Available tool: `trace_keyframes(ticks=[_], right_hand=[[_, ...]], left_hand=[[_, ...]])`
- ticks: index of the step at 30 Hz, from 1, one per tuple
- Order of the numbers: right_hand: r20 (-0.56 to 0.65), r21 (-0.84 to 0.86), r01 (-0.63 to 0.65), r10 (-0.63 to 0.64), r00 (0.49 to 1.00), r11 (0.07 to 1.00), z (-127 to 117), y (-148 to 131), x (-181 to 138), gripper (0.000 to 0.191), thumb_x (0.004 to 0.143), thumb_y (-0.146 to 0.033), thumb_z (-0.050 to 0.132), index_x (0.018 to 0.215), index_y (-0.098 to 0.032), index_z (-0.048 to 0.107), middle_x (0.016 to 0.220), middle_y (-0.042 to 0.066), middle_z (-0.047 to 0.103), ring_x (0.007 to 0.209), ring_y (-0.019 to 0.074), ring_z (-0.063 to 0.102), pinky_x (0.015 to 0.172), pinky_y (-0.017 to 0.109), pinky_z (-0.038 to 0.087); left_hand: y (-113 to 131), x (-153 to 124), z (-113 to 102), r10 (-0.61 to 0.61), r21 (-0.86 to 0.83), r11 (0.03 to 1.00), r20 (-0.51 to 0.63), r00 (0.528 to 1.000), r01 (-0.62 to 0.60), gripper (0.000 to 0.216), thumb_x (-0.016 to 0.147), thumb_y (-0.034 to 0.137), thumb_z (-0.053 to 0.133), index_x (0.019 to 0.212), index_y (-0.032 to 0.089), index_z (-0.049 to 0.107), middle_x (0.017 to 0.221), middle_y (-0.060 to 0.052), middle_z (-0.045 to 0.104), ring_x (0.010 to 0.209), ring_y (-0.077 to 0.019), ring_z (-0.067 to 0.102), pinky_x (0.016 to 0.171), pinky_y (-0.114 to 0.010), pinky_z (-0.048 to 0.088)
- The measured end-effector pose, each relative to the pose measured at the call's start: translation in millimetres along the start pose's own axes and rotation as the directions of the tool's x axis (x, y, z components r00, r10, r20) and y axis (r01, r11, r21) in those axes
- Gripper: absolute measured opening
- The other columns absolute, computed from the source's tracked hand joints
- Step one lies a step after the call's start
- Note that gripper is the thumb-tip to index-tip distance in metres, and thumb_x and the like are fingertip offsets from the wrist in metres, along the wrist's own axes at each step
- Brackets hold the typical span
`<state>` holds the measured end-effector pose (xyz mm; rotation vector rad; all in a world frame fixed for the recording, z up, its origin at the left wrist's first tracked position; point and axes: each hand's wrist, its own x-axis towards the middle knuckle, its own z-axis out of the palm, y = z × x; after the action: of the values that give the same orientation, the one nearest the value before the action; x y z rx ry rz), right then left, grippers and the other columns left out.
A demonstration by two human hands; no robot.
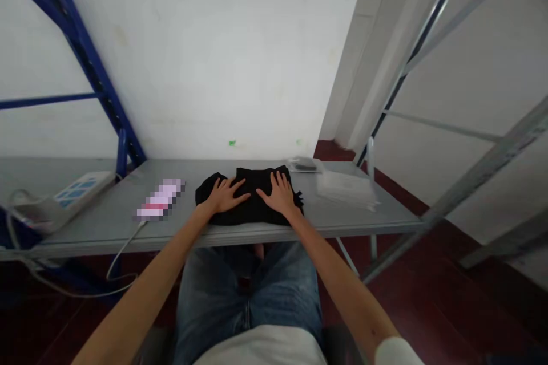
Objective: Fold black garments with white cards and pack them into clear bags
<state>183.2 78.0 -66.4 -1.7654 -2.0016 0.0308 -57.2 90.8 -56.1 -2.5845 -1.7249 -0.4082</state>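
A folded black cloth (252, 179) lies on the grey table (334, 219) near its front edge. My left hand (225, 195) rests flat on the cloth's left half, fingers spread and open. My right hand (280, 193) lies flat on the right half, fingers also spread. Both palms press down on the fabric and neither hand grips anything.
A white power strip (71, 197) with cables sits at the table's left end. A blurred pinkish object (159, 201) lies left of the cloth. Clear plastic bags (345, 188) and a small packet (303, 164) lie to the right. Blue shelf posts (92, 68) stand left, grey rack frames (471, 177) right.
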Motion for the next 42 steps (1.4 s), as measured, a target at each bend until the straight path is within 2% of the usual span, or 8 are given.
trace_keyframes(ticks=[7, 13, 20, 25, 28, 37, 40, 42], right_hand=[[-0.096, 0.018, 0.002, -0.001, 0.995, 1.000, -8.1, 8.2, 27.5, 0.062, 0.108, -0.039, 0.032, 0.160, -0.004, 0.039, 0.168, 0.018, 0.037, 0.159, 0.0297, 0.023, 0.127, 0.043, 0.023], [-0.009, -0.020, -0.044, 0.044, 0.999, 0.999, 0.5, 21.2, 25.4, 0.065, 0.109, -0.039, 0.030, 0.161, -0.001, 0.036, 0.170, 0.020, 0.031, 0.159, 0.0314, 0.023, 0.127, 0.046, 0.025], [0.071, -0.034, -0.056, 0.059, 0.996, 0.998, -8.6, 27.7, 27.8, 0.066, 0.109, -0.053, 0.033, 0.162, -0.014, 0.038, 0.170, 0.016, 0.032, 0.156, 0.0326, 0.029, 0.122, 0.054, 0.031], [-0.146, -0.100, -0.053, 0.038, 0.989, 0.994, -35.4, 54.8, 42.0, 0.049, 0.108, -0.020, 0.029, 0.149, -0.021, 0.055, 0.153, 0.012, 0.058, 0.134, 0.0261, 0.053, 0.112, 0.040, 0.039], [-0.101, -0.206, -0.026, 0.005, 0.995, 0.978, -45.3, 76.8, 50.4, 0.047, 0.101, -0.008, 0.040, 0.141, -0.019, 0.063, 0.145, 0.014, 0.062, 0.129, 0.0273, 0.055, 0.107, 0.038, 0.040], [-0.038, -0.322, 0.122, -0.142, 0.989, 0.939, -61.9, 90.8, 79.7, 0.028, 0.100, -0.013, 0.051, 0.114, -0.016, 0.075, 0.125, 0.016, 0.071, 0.122, 0.0292, 0.054, 0.102, 0.040, 0.038], [-0.175, -0.315, 0.073, -0.134, 0.975, 0.946, -84.6, 82.5, 98.3, 0.030, 0.104, -0.019, 0.046, 0.116, -0.015, 0.073, 0.123, 0.017, 0.071, 0.120, 0.0314, 0.053, 0.098, 0.043, 0.038], [-0.362, -0.265, 0.047, -0.145, 0.921, 0.963, -103.6, 72.5, 104.5, 0.030, 0.105, -0.023, 0.046, 0.117, -0.016, 0.073, 0.120, 0.016, 0.071, 0.115, 0.0311, 0.055, 0.095, 0.042, 0.039]], left_hand=[[12.6, 10.2, -6.8, -0.039, 0.080, 0.996, -0.059, 0.997, 0.043, 0.086, 0.099, 0.073, 0.036, 0.164, 0.016, 0.035, 0.171, -0.019, 0.030, 0.158, -0.0369, 0.028, 0.129, -0.058, 0.015], [41.3, 16.7, -8.7, 0.063, 0.107, 0.993, -0.214, 0.975, -0.040, 0.074, 0.104, 0.060, 0.033, 0.161, 0.014, 0.039, 0.170, -0.017, 0.034, 0.160, -0.0344, 0.023, 0.131, -0.055, 0.015], [46.9, 18.4, 10.1, 0.149, 0.039, 0.988, 0.021, 0.989, -0.149, 0.070, 0.105, 0.058, 0.030, 0.162, 0.017, 0.040, 0.169, -0.011, 0.037, 0.160, -0.0284, 0.027, 0.131, -0.052, 0.019], [43.4, 18.7, 15.5, 0.167, 0.027, 0.985, 0.040, 0.985, -0.168, 0.070, 0.106, 0.059, 0.028, 0.161, 0.018, 0.041, 0.169, -0.011, 0.035, 0.160, -0.0290, 0.027, 0.131, -0.055, 0.017], [43.8, 17.9, 15.8, 0.167, 0.011, 0.986, 0.015, 0.986, -0.167, 0.069, 0.106, 0.059, 0.029, 0.161, 0.019, 0.042, 0.169, -0.012, 0.036, 0.159, -0.0295, 0.028, 0.130, -0.056, 0.018], [51.3, 5.1, 7.4, 0.202, -0.007, 0.978, -0.238, 0.950, -0.210, 0.057, 0.106, 0.052, 0.041, 0.149, 0.017, 0.053, 0.162, -0.014, 0.047, 0.154, -0.0293, 0.039, 0.130, -0.056, 0.021], [54.1, 1.9, 0.5, 0.194, -0.008, 0.977, -0.385, 0.902, -0.213, 0.046, 0.107, 0.045, 0.043, 0.140, 0.017, 0.057, 0.153, -0.015, 0.056, 0.147, -0.0285, 0.048, 0.130, -0.055, 0.023], [56.4, 0.2, -5.6, 0.160, -0.022, 0.981, -0.485, 0.860, -0.195, 0.040, 0.105, 0.039, 0.046, 0.138, 0.018, 0.057, 0.145, -0.015, 0.061, 0.140, -0.0286, 0.053, 0.129, -0.055, 0.027]])
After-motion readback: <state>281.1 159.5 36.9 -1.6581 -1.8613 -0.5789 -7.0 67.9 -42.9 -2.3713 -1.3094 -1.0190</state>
